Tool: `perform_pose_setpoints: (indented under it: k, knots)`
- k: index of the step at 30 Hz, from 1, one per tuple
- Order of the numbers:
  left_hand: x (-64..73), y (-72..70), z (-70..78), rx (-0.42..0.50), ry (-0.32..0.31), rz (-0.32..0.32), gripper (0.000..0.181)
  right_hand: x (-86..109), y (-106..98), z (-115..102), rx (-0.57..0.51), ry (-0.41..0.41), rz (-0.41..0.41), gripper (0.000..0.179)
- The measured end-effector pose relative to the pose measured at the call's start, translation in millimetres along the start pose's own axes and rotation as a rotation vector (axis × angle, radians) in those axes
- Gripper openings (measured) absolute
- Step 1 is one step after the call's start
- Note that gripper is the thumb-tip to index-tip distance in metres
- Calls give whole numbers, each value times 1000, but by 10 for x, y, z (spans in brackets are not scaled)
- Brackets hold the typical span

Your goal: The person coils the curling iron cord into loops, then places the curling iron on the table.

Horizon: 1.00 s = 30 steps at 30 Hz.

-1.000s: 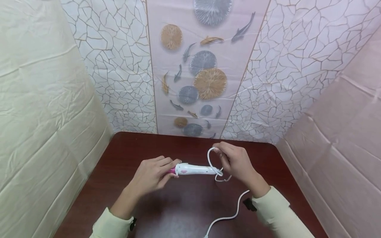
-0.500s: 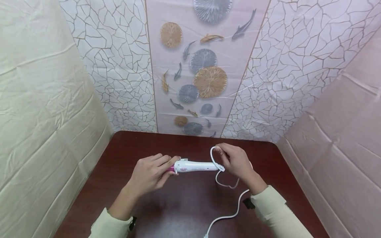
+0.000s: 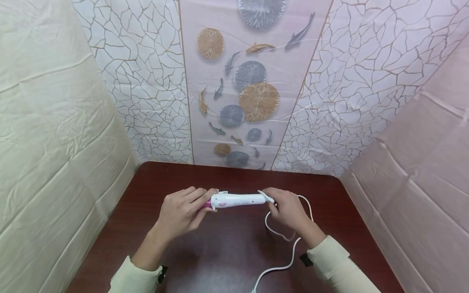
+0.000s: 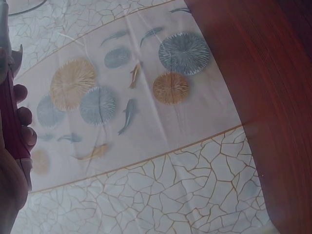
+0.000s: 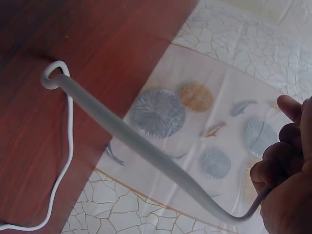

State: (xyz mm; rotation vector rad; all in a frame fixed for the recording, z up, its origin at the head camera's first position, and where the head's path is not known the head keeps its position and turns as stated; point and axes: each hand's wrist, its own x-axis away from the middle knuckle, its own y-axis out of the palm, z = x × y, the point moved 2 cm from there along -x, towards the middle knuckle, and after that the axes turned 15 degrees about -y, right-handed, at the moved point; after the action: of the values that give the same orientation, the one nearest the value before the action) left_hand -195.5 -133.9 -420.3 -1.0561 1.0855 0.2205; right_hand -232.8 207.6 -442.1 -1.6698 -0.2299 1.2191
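The person's bare right hand (image 3: 289,209) has dropped to the end of the slim, glossy white handle (image 3: 239,199), and the tall loop of thin white cord (image 3: 266,196) there has flattened.

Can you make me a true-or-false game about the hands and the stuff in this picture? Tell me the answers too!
1. The left hand grips the pink end of the wand. True.
2. The two hands are clasped together. False: they are apart, one at each end of the wand.
3. The right hand holds the white cord. True.
4. The hands are over green grass. False: they are over a dark red-brown table.
5. Gold and grey fish decorate the wall behind. True.
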Motion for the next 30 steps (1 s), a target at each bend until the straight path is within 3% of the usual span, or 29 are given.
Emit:
perform_pose_setpoints:
  k: [6, 15, 24, 30]
  knots:
    - [-23, 35, -40, 1, -12, 9, 38, 63, 63, -150, 91, -85, -24, 10]
    - [-3, 88, -111, 11, -66, -33, 40, 91, 63, -339, 89, -276, 22, 4]
    - [42, 159, -183, 1, -97, -82, 41, 68, -75, -479, 187, -435, 74, 37]
    - [36, 165, -186, 12, -88, -91, 42, -17, -280, -536, 233, -544, 135, 36]
